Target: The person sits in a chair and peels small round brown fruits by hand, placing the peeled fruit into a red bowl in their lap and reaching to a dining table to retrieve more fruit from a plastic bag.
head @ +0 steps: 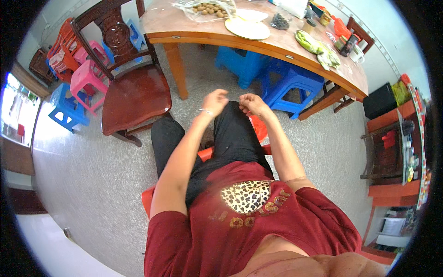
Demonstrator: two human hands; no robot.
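My left hand [215,102], with a thin bracelet at the wrist, hovers between my knees with its fingers curled and slightly blurred. Close to its right, my right hand [253,105] is held over my dark trouser leg [235,135], fingertips bent inward. Whether anything thin lies between the fingers of either hand cannot be told. A red plastic bag or similar red item [259,127] shows partly behind my right wrist. I sit on a red seat [206,154], mostly hidden under me.
Ahead stands a wooden table [221,38] bearing a bag of round brown items [211,9], a pale plate [247,28] and green vegetables [308,41]. Blue plastic stools [294,83] sit beneath it. A dark wooden chair [138,97] is at the left, with pink stools [88,78] beyond. Shelving [392,190] stands right.
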